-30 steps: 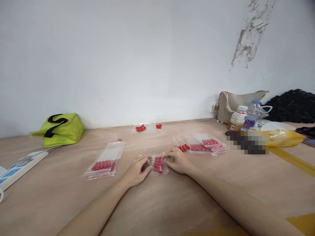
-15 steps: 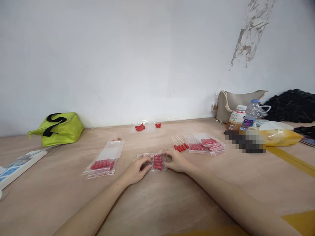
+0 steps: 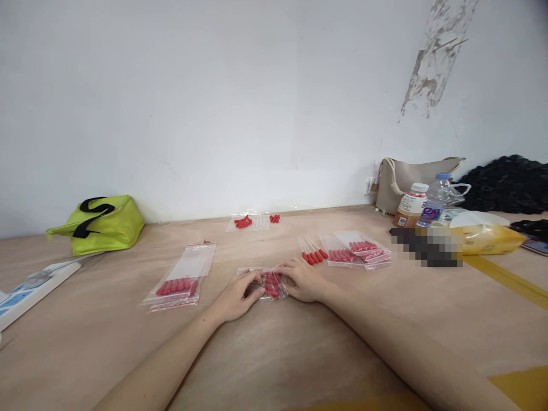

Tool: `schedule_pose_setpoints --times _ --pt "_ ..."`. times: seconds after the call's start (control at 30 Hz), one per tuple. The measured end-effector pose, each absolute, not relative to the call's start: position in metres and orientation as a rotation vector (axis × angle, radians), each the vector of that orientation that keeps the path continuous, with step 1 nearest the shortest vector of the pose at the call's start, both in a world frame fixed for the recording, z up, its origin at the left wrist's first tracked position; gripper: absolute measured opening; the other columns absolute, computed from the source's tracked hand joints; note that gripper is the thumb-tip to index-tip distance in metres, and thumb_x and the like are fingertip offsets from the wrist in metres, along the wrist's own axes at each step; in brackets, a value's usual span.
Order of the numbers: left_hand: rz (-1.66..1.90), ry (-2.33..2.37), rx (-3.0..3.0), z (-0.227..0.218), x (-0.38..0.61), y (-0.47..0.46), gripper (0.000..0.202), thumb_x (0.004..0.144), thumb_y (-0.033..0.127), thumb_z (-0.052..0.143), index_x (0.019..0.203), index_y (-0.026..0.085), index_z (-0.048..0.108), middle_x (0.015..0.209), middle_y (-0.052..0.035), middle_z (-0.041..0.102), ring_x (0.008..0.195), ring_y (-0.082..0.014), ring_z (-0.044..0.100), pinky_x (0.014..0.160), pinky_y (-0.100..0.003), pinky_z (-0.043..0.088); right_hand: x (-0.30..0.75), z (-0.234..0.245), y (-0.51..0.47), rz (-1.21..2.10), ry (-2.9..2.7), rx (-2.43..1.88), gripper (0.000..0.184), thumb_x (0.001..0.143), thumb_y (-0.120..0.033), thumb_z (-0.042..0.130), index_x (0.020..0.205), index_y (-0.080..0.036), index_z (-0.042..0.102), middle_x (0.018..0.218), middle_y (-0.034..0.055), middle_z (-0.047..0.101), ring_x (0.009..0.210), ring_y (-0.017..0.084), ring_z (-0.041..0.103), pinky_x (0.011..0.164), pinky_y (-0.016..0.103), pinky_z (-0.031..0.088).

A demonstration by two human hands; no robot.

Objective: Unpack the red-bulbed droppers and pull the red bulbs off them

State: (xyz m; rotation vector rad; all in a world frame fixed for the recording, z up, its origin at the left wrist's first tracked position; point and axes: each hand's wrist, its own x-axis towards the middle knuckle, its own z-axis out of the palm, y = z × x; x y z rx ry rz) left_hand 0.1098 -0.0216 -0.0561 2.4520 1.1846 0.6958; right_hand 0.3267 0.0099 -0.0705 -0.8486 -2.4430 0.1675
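**1. Work surface.** The tan table (image 3: 299, 354) runs to a white wall. At 10 o'clock from the hands lies a lime-green bag (image 3: 103, 225). At 2 o'clock stand a beige bag (image 3: 411, 180) and two bottles (image 3: 423, 205).

**2. Stock.**
- Filled packs (image 3: 180, 279) lie at 9 o'clock, well apart from the hands.
- A second stack of packs (image 3: 359, 248) lies at 2 o'clock.
- Loose red-tipped sticks (image 3: 312, 251) lie just beside that stack, near the right hand.
- A far pack (image 3: 252, 221) lies at 12 o'clock, close to the wall.

**3. Item in hand.** The small clear bag (image 3: 269, 282) lies flat on the table between the two hands. Its long axis runs from 9 to 3 o'clock, and its red contents sit toward the 3 o'clock end.

**4. Hands.**
- The left hand (image 3: 235, 297) is curled, and its fingertips pinch the 9 o'clock part of the bag. The bag lies at 2 o'clock from this hand.
- The right hand (image 3: 303, 279) is closed over the 3 o'clock end, with its fingers laid across the bag's far edge. The bag lies at 9 o'clock from this hand.
- Both hands touch the bag, and the right covers more of it.

**5. Change from a second ago.**
- The hands have drawn closer together.
- The right fingers have slid toward 9 o'clock over the red contents, so less red shows.
- The bag's 3 o'clock end, raised then, is now pressed down.
- The stock has not moved.
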Motion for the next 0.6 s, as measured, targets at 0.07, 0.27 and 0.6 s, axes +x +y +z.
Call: schedule_pose_setpoints --times 0.07,0.27,0.6 --pt "0.699 1.178 2.441 -0.055 0.1104 -0.0219 0.014 0.084 0.032 0.042 0.087 0.021 0.049 0.105 -0.0053 0.058 0.09 -0.0182 0.054 0.081 -0.034 0.042 0.327 -0.0727 0.0108 0.113 -2.462 -0.791 0.032 0.077 -0.017 0.052 0.108 -0.022 0.056 0.098 0.0072 0.058 0.092 0.018 0.05 0.079 0.031 0.038" --pt "0.75 1.172 2.41 -0.054 0.1104 -0.0234 0.012 0.082 0.031 0.044 0.086 0.021 0.049 0.108 -0.0047 0.058 0.098 -0.0194 0.053 0.083 -0.034 0.041 0.3271 -0.0755 0.0108 0.048 -2.416 -0.758 0.024 0.079 -0.013 0.047 0.099 -0.018 0.059 0.096 0.0079 0.056 0.088 0.016 0.051 0.077 0.029 0.039" --pt "0.728 1.164 2.426 -0.055 0.1091 -0.0218 0.013 0.082 0.031 0.044 0.086 0.021 0.05 0.11 -0.0059 0.058 0.102 -0.0199 0.052 0.084 -0.035 0.041 0.3217 -0.0759 0.0136 0.205 -2.343 -0.848 0.025 0.07 -0.016 0.058 0.094 -0.019 0.063 0.087 0.006 0.06 0.084 0.017 0.052 0.076 0.029 0.04"
